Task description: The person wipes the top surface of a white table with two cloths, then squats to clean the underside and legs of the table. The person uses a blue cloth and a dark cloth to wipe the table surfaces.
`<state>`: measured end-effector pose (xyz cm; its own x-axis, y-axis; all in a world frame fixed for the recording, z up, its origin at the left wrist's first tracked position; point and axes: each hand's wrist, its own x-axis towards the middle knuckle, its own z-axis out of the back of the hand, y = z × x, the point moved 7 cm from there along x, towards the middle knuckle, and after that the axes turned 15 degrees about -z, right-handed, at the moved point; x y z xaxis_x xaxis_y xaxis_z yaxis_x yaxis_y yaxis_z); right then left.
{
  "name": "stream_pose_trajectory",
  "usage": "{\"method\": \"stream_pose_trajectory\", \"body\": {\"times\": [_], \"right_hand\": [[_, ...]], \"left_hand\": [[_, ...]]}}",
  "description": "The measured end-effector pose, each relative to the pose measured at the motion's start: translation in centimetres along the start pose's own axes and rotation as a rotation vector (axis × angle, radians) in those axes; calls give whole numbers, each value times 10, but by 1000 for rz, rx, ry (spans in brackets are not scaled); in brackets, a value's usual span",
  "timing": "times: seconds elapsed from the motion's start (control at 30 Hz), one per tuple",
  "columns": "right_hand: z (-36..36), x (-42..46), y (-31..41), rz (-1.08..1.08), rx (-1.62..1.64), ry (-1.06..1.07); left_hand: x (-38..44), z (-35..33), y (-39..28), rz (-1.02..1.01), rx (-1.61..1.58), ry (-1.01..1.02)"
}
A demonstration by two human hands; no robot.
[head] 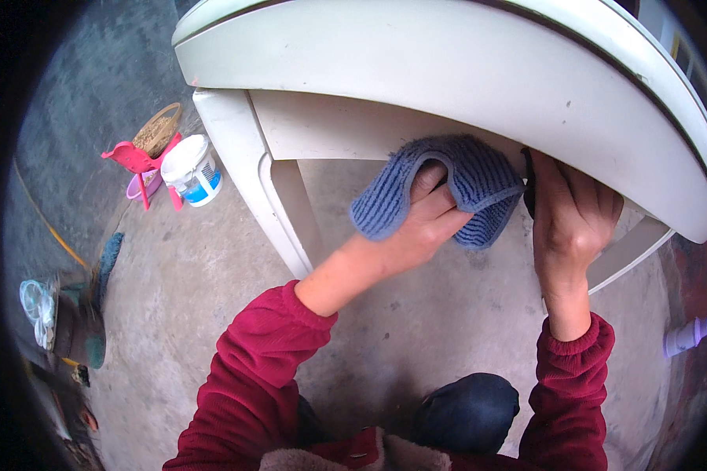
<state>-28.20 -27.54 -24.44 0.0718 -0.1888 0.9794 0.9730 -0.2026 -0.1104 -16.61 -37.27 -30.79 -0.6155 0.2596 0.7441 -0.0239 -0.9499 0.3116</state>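
My left hand [427, 226] grips a blue ribbed cleaning cloth [468, 171], which drapes over the fingers and hangs in a fold. The cloth is just below the curved apron [377, 59] of a white table, in front of its inner rail [330, 126]. To the right, my right hand [574, 218] reaches up behind the apron's lower edge, and its fingertips are hidden there. A narrow dark object [528, 182] shows along that hand's left side; what it is cannot be made out. A white table leg [241, 159] stands to the left of both hands.
On the concrete floor [389, 318] at left stand a white lidded bucket [191, 171], a pink child's chair [132, 156] and a woven basket [159, 129]. A dark bin [73, 324] is at far left. A purple cup-like container [686, 337] is at far right. My knee [468, 412] is below.
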Motion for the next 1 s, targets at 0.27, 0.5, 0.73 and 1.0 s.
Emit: {"method": "stream_pose_trajectory", "body": {"times": [0.27,0.5,0.73,1.0], "right_hand": [[0,-6,-1,-1,13,14],[0,-13,-5,-20,0,31],[-1,-23,-9,-77,-42,52],[-2,-18,-9,-71,-23,48]], "left_hand": [[-2,-4,-1,4,-3,5],[1,3,-4,-18,27,14],[-2,1,-3,-29,23,-5],[-7,-1,0,-43,23,4]]}}
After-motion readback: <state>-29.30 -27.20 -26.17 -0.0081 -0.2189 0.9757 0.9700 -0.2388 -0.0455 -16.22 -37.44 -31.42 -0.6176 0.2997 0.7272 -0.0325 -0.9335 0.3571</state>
